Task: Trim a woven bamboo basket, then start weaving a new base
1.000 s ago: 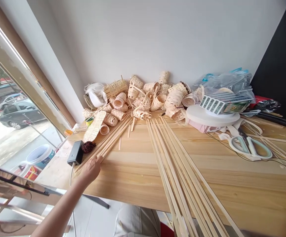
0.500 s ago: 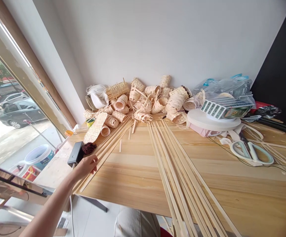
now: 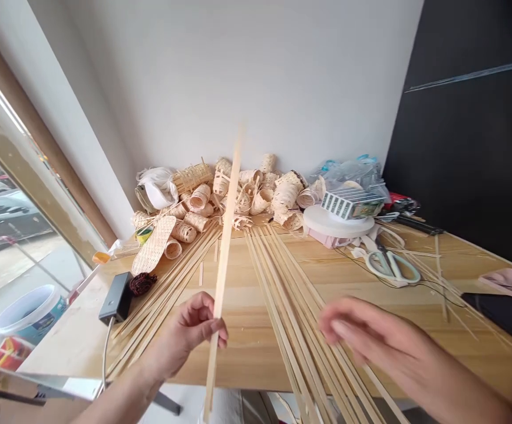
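Observation:
My left hand (image 3: 184, 337) pinches a long pale bamboo strip (image 3: 224, 259) near its lower end and holds it raised, tilted away from me over the wooden table (image 3: 415, 330). My right hand (image 3: 370, 338) hovers blurred above the middle bundle of bamboo strips (image 3: 291, 300), fingers extended toward the left and holding nothing. A second bundle of strips (image 3: 167, 294) lies on the table beside my left hand.
A heap of small woven bamboo baskets (image 3: 238, 194) lies against the back wall. White scissors (image 3: 388, 265), a round white stand with a box (image 3: 339, 215), plastic bags, a black adapter (image 3: 115, 297) and a dark phone (image 3: 503, 312) lie on the table. A window is at the left.
My left hand has picked one strip out of the left bundle and lifted it upright. My right hand has come into view over the middle bundle. The view has shifted right.

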Motion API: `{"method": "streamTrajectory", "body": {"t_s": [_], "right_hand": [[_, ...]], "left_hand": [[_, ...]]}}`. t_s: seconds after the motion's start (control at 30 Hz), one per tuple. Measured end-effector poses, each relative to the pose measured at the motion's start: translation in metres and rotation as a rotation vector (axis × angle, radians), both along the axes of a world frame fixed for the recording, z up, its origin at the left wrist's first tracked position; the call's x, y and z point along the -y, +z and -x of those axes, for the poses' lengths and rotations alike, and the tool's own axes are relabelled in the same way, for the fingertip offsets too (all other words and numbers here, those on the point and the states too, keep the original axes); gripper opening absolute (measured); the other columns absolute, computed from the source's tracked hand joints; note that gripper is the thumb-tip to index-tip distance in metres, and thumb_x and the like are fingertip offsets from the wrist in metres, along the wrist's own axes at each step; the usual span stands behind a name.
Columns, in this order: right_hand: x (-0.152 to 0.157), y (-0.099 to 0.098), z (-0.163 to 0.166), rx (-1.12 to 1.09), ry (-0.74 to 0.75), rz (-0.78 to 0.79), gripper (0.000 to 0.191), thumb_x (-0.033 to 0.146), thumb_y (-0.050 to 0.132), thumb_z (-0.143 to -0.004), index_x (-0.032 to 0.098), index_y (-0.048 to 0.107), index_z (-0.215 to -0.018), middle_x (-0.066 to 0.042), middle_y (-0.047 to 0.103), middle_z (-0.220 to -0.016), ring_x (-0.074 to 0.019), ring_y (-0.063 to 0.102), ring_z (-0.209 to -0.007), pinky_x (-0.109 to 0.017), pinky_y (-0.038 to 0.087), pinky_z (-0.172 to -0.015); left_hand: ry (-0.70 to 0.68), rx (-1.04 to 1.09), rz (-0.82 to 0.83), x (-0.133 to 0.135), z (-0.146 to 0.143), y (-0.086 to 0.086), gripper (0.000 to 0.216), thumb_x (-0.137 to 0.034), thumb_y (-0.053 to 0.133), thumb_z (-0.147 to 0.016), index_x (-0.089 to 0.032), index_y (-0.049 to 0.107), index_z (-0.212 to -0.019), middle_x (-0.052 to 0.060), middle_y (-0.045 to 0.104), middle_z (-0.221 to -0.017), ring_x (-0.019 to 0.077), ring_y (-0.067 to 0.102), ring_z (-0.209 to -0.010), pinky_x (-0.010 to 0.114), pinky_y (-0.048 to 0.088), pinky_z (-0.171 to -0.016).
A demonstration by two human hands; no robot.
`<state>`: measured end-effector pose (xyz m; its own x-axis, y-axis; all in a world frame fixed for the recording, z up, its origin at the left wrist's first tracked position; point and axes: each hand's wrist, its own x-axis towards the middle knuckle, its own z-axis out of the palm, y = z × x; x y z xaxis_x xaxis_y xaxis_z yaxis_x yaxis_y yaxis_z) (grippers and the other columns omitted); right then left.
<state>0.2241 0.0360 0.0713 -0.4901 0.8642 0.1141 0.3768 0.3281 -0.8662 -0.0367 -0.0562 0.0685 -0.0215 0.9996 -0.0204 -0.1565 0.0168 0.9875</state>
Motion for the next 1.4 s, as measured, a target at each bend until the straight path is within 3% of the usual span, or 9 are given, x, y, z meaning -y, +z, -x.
{"method": "streamTrajectory", "body": {"t_s": [0.07, 0.13, 0.3, 0.43, 0.57, 0.67, 1.0, 1.23, 1.4], "right_hand": [[-0.008, 0.017, 0.029, -0.099, 0.144, 0.005, 0.023, 0.043, 0.049, -0.082, 0.023, 0.056, -0.091, -0.003, 0.063, -0.086, -0.0172, 0.060, -0.080, -0.026, 0.048, -0.067], [-0.017, 0.028, 0.060, -0.175, 0.157, -0.051, 0.019, 0.036, 0.052, -0.080, 0.023, 0.053, -0.094, -0.002, 0.062, -0.090, -0.0170, 0.058, -0.085, -0.027, 0.045, -0.074], [-0.032, 0.029, 0.103, -0.169, 0.039, -0.125, 0.007, 0.025, 0.048, -0.076, 0.021, 0.050, -0.071, 0.003, 0.053, -0.059, -0.0124, 0.048, -0.056, -0.024, 0.038, -0.055], [-0.039, 0.025, 0.102, -0.291, 0.122, -0.043, 0.012, 0.030, 0.046, -0.077, 0.020, 0.049, -0.071, 0.005, 0.045, -0.056, -0.0109, 0.043, -0.054, -0.023, 0.036, -0.052], [-0.036, 0.024, 0.096, -0.349, 0.342, 0.207, 0.023, 0.041, 0.047, -0.079, 0.019, 0.049, -0.074, 0.005, 0.044, -0.058, -0.0097, 0.044, -0.052, -0.024, 0.040, -0.053], [-0.030, 0.022, 0.096, -0.349, 0.401, 0.310, 0.029, 0.046, 0.050, -0.077, 0.017, 0.051, -0.076, 0.005, 0.044, -0.059, -0.0092, 0.044, -0.052, -0.024, 0.041, -0.054], [-0.031, 0.018, 0.100, -0.253, 0.258, 0.188, 0.029, 0.047, 0.046, -0.078, 0.019, 0.048, -0.073, 0.008, 0.040, -0.051, -0.0053, 0.033, -0.039, -0.019, 0.025, -0.039], [-0.037, 0.012, 0.102, -0.226, 0.250, 0.193, 0.029, 0.042, 0.039, -0.081, 0.019, 0.049, -0.069, 0.006, 0.046, -0.049, -0.0066, 0.043, -0.037, -0.019, 0.033, -0.040], [-0.054, 0.012, 0.091, -0.222, 0.138, 0.185, 0.023, 0.041, 0.045, -0.075, 0.018, 0.049, -0.069, 0.004, 0.050, -0.057, -0.0085, 0.049, -0.044, -0.018, 0.033, -0.037]], "left_hand": [[-0.027, 0.006, -0.035, -0.019, -0.026, -0.003, 0.026, -0.033, 0.067, -0.071, -0.018, 0.045, -0.072, 0.000, 0.064, -0.063, 0.0110, 0.057, -0.056, 0.023, 0.042, -0.057], [-0.035, 0.003, -0.057, -0.034, -0.044, -0.006, 0.031, -0.037, 0.068, -0.069, -0.018, 0.043, -0.069, 0.000, 0.063, -0.062, 0.0107, 0.056, -0.054, 0.022, 0.042, -0.055], [-0.024, -0.007, -0.103, -0.057, -0.057, -0.015, 0.041, -0.047, 0.070, -0.063, -0.018, 0.040, -0.065, -0.002, 0.056, -0.058, 0.0092, 0.053, -0.052, 0.020, 0.041, -0.050], [-0.030, -0.096, -0.151, -0.060, -0.043, -0.008, 0.037, -0.045, 0.067, -0.066, -0.017, 0.044, -0.067, -0.003, 0.054, -0.057, 0.0087, 0.052, -0.051, 0.020, 0.043, -0.050], [0.163, -0.012, -0.230, -0.068, -0.020, 0.011, 0.030, -0.043, 0.060, -0.074, -0.016, 0.051, -0.082, -0.002, 0.054, -0.064, 0.0078, 0.051, -0.052, 0.018, 0.038, -0.046], [0.227, 0.103, -0.247, -0.078, -0.012, 0.018, 0.032, -0.043, 0.061, -0.073, -0.015, 0.055, -0.085, -0.003, 0.051, -0.058, 0.0068, 0.049, -0.050, 0.016, 0.035, -0.045], [0.198, 0.161, -0.231, -0.089, -0.020, 0.012, 0.028, -0.040, 0.066, -0.069, -0.015, 0.055, -0.075, -0.003, 0.055, -0.054, 0.0073, 0.052, -0.050, 0.016, 0.037, -0.046], [0.186, 0.148, -0.216, -0.093, -0.018, 0.004, 0.028, -0.041, 0.063, -0.072, -0.014, 0.056, -0.069, -0.001, 0.056, -0.057, 0.0069, 0.052, -0.052, 0.016, 0.038, -0.047], [0.309, 0.118, -0.191, -0.092, 0.011, 0.015, 0.032, -0.037, 0.066, -0.067, -0.014, 0.059, -0.087, -0.004, 0.052, -0.054, 0.0054, 0.047, -0.045, 0.015, 0.035, -0.043]]}}
